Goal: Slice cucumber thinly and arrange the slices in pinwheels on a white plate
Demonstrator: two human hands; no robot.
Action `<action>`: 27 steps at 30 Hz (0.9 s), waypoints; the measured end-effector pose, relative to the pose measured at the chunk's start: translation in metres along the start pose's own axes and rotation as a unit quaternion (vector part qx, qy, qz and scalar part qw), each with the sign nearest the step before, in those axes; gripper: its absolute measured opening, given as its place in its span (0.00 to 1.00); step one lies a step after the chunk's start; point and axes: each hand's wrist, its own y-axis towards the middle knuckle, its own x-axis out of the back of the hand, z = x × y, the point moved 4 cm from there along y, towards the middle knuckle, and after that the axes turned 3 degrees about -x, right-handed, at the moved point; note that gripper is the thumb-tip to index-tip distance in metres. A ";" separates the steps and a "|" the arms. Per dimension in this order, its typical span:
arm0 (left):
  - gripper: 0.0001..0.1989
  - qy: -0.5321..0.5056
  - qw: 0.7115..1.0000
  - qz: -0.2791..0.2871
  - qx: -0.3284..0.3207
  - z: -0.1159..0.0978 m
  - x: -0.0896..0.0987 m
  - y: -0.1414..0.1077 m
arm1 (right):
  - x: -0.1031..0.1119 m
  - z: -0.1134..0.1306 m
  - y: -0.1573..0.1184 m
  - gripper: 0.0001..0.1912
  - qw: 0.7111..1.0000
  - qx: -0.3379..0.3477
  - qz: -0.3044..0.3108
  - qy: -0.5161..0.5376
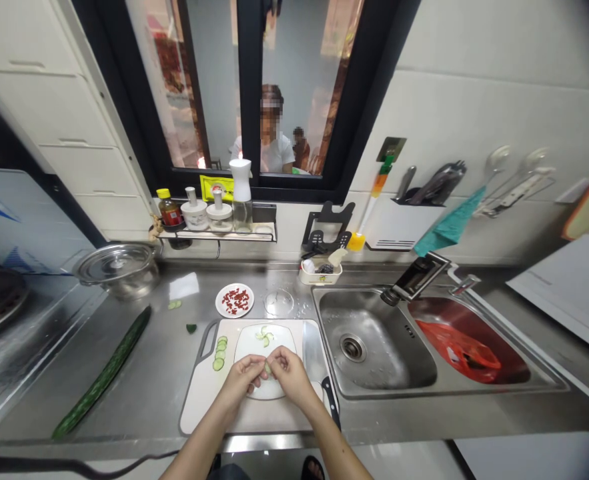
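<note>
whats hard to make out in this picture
Held piece: head view, mostly hidden by the fingers.
Contents of the red bag: head view, obscured by its plastic.
Writing on the yellow-capped bottle: head view, too small.
Sandal: head view, cut off by the bottom edge.

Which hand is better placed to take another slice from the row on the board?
Probably the left hand: the row of cucumber slices lies on its side of the board, while the right hand would have to reach across.

- Cucumber, towards left edge of worktop: dark green
- Slices, near left edge of board: pale green, darker rims
- Board: off-white, grey border
- Plate: white
</note>
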 end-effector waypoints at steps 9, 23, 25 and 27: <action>0.22 -0.014 1.000 -0.009 0.001 0.003 -0.003 0.008 | 0.005 0.012 -0.002 0.10 0.999 0.011 -0.011 -0.044; 0.20 -0.039 0.998 -0.028 0.037 -0.003 -0.003 0.010 | 0.006 0.010 0.000 0.12 0.998 0.009 -0.015 -0.058; 0.21 -0.052 0.998 -0.032 0.033 -0.004 -0.004 0.010 | 0.005 0.010 -0.001 0.11 0.997 0.010 -0.006 -0.070; 0.20 -0.057 0.997 -0.036 0.031 -0.005 -0.005 0.011 | 0.005 0.012 -0.001 0.10 0.997 0.014 0.000 -0.081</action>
